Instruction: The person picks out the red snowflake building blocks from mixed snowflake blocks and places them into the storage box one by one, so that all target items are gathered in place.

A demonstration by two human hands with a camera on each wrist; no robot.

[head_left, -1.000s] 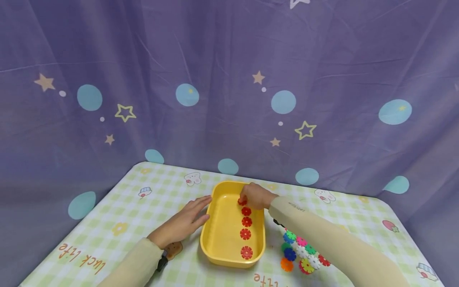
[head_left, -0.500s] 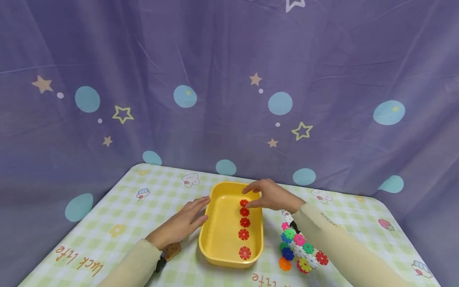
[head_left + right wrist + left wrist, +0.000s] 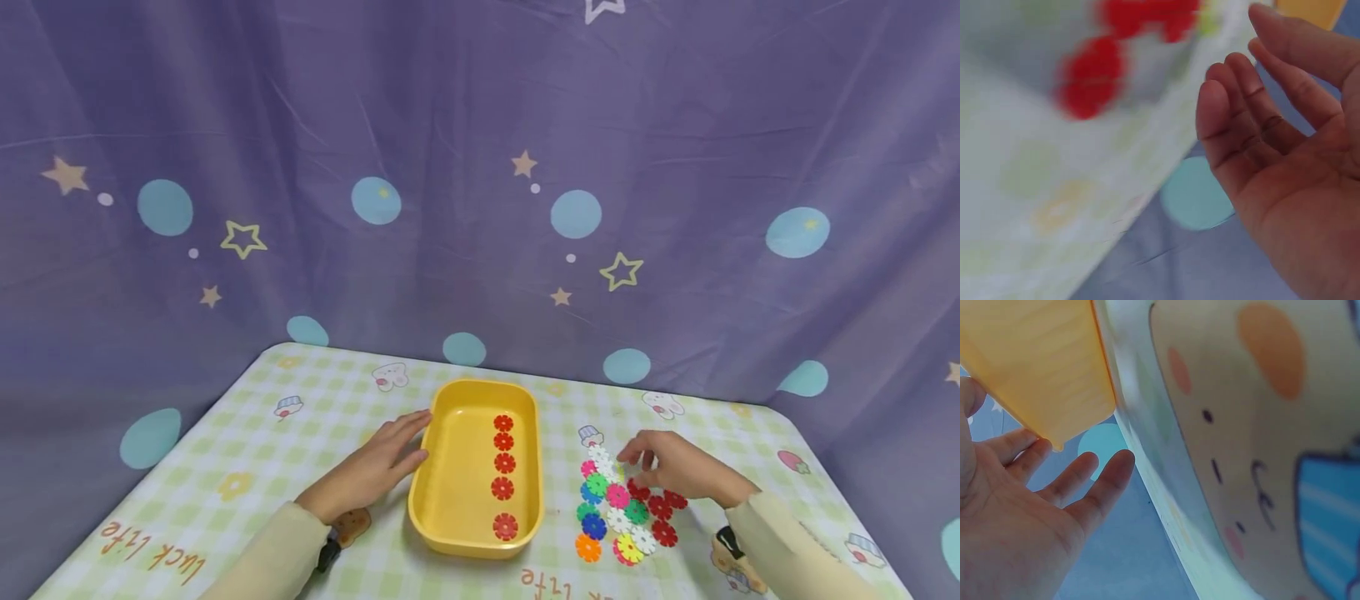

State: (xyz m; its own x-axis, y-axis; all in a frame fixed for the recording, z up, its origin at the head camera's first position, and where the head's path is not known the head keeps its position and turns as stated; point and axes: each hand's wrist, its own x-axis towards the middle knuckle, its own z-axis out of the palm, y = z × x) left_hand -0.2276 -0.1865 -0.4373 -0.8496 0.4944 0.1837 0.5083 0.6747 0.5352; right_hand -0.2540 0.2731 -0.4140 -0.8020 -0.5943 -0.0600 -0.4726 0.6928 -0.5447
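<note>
A yellow plastic tray (image 3: 457,492) lies in the middle of the table, with several red snowflake discs (image 3: 505,462) lined up along its right side. My left hand (image 3: 366,471) touches the tray's left rim with extended fingers; the left wrist view shows its fingertips (image 3: 1038,450) against the tray edge. To the right of the tray, my right hand (image 3: 678,467) hovers at a group of red snowflake discs (image 3: 664,533) beside the mixed pile. Its fingers are loosely bent, and the right wrist view shows nothing held in the palm (image 3: 1304,200). Those red discs are blurred there.
A pile of white, green, blue, pink, yellow and orange snowflake discs (image 3: 618,520) spreads right of the tray. The checked tablecloth (image 3: 337,392) covers the table, and a purple curtain (image 3: 450,125) hangs behind its far edge.
My right hand has let go of a red disc at the far end of the row in the tray, then moved right to the pile. The left hand stays at the rim.
</note>
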